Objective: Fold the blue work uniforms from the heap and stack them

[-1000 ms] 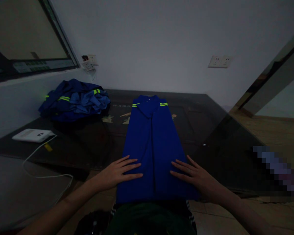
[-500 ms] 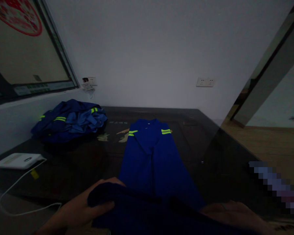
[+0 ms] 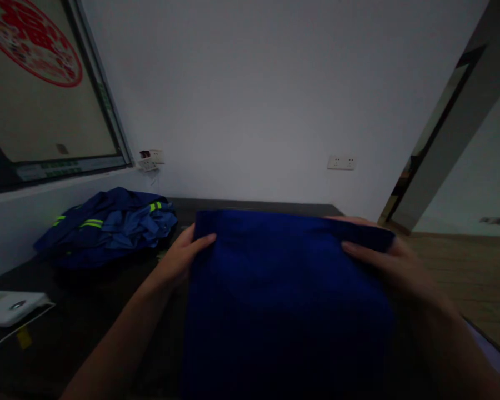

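A dark blue work jacket (image 3: 283, 278) fills the lower middle of the head view, its folded edge lifted above the dark table (image 3: 108, 322). My left hand (image 3: 187, 253) grips the left end of this edge, thumb on the near side and fingers behind. At the right end, my right hand (image 3: 379, 247) pinches the cloth in the same way, and a flap of it lies over the palm. The raised cloth hides the jacket's collar and its yellow-green striped sleeves. Its lower part fades into shadow.
On the table's left lies a heap of blue garments (image 3: 112, 225) with yellow-green stripes. Nearer, a white device (image 3: 14, 307) trails a white cable. A wall with sockets (image 3: 340, 162) stands behind the table, a window at left, wooden floor (image 3: 454, 272) at right.
Both hands have risen and moved forward from the near edge, bringing the jacket's lower part up over its upper part. The camera view has tilted up a little.
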A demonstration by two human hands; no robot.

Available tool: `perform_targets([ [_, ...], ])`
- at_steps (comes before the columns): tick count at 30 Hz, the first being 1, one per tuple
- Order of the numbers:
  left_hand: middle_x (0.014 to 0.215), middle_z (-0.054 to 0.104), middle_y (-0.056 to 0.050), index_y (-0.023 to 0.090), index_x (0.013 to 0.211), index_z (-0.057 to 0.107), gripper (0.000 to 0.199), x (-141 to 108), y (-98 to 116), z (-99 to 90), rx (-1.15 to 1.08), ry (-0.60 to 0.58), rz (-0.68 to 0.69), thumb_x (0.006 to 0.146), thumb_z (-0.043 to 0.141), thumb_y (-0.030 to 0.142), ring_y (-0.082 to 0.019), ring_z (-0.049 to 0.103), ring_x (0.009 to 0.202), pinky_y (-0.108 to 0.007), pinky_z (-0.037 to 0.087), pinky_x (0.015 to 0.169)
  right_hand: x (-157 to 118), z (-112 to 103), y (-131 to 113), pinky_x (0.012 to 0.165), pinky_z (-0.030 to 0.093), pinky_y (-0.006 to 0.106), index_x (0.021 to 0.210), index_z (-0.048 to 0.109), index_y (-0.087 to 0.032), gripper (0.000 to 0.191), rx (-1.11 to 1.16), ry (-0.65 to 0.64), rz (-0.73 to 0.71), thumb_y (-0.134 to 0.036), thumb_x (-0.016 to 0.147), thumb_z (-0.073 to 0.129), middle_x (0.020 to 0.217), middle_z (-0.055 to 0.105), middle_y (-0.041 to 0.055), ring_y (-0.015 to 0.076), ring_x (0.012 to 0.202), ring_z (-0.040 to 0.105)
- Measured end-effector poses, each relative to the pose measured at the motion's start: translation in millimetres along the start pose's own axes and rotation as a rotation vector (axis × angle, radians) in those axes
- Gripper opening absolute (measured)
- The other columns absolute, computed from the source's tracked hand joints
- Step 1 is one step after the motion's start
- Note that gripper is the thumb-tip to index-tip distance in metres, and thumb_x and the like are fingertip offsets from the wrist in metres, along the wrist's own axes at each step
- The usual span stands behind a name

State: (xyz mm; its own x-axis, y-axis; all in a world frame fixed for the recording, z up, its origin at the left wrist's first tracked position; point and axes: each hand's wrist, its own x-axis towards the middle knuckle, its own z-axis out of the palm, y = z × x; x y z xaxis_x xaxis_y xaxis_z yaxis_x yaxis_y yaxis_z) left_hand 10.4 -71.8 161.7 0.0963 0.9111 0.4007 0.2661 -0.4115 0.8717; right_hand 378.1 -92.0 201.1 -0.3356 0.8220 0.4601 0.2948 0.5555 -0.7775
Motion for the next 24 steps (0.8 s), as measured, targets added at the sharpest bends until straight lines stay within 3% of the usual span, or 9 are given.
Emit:
perform_targets([
  [2, 0.101, 0.072, -0.006, 0.020, 0.129, 0.054, 0.052, 38.9, -7.5, 5.2, -0.173, 0.040, -0.090, 0.082, 0.062, 0.040, -0.023, 0.068, 0.092, -0.034, 0.056, 0.082, 51.6, 8.3, 24.9, 0.093, 0.053, 0.045, 0.136, 0.050, -0.023, 0.053, 0.159, 0.016, 0.068, -0.034, 0.085, 0.059, 0.119, 0.066, 0.0067, 0.0270, 0.107, 0.063],
  [4, 0.101, 0.072, -0.007, 0.018, 0.125, 0.057, 0.048, 70.2, -28.6, 11.8, -0.322, 0.035, -0.209, 0.079, 0.065, 0.030, -0.022, 0.068, 0.089, -0.034, 0.056, 0.082, 96.3, 18.9, 61.0, 0.094, 0.052, 0.042, 0.131, 0.054, -0.019, 0.050, 0.280, -0.004, 0.149, -0.026, 0.081, 0.061, 0.116, 0.068, 0.0082, 0.0253, 0.107, 0.063],
  [8, 0.093, 0.073, -0.008, 0.014, 0.107, 0.063, 0.034, 108.2, -98.5, 28.4, -0.361, 0.011, -0.472, 0.074, 0.065, 0.014, -0.019, 0.068, 0.077, -0.031, 0.055, 0.077, 148.2, 47.4, 149.0, 0.087, 0.053, 0.034, 0.123, 0.057, -0.014, 0.044, 0.413, -0.106, 0.374, -0.013, 0.079, 0.058, 0.110, 0.070, 0.0106, 0.0192, 0.093, 0.067],
  [11, 0.078, 0.071, -0.008, 0.012, 0.090, 0.065, 0.022, 118.0, -147.0, 38.5, -0.240, 0.040, -0.603, 0.068, 0.069, 0.009, -0.018, 0.066, 0.065, -0.030, 0.054, 0.069, 153.0, 69.9, 206.3, 0.080, 0.055, 0.031, 0.107, 0.064, -0.012, 0.034, 0.369, -0.194, 0.578, -0.006, 0.074, 0.058, 0.095, 0.073, 0.0091, 0.0163, 0.080, 0.068],
  [14, 0.071, 0.070, -0.007, 0.012, 0.082, 0.065, 0.018, 117.0, -175.9, 38.9, -0.188, 0.055, -0.638, 0.066, 0.073, 0.012, -0.018, 0.065, 0.063, -0.028, 0.052, 0.066, 141.4, 83.1, 242.5, 0.074, 0.055, 0.030, 0.085, 0.065, -0.013, 0.015, 0.280, -0.156, 0.657, -0.006, 0.073, 0.059, 0.083, 0.073, 0.0083, 0.0160, 0.071, 0.068],
  [19, 0.069, 0.068, -0.006, 0.014, 0.079, 0.066, 0.018, 107.4, -193.4, 24.8, -0.158, 0.019, -0.700, 0.076, 0.067, 0.032, -0.016, 0.062, 0.060, -0.023, 0.048, 0.057, 124.9, 85.3, 264.7, 0.068, 0.055, 0.028, 0.076, 0.066, -0.014, 0.013, 0.235, -0.063, 0.652, -0.008, 0.077, 0.055, 0.076, 0.073, 0.0067, 0.0162, 0.066, 0.066],
  [24, 0.067, 0.064, -0.003, 0.015, 0.076, 0.063, 0.021, 101.4, -199.0, 19.4, -0.128, 0.052, -0.719, 0.074, 0.069, 0.035, -0.013, 0.059, 0.058, -0.021, 0.045, 0.056, 131.4, 88.2, 271.6, 0.064, 0.053, 0.027, 0.073, 0.065, -0.014, 0.013, 0.170, 0.056, 0.629, -0.003, 0.072, 0.058, 0.071, 0.070, 0.0053, 0.0150, 0.060, 0.063],
])
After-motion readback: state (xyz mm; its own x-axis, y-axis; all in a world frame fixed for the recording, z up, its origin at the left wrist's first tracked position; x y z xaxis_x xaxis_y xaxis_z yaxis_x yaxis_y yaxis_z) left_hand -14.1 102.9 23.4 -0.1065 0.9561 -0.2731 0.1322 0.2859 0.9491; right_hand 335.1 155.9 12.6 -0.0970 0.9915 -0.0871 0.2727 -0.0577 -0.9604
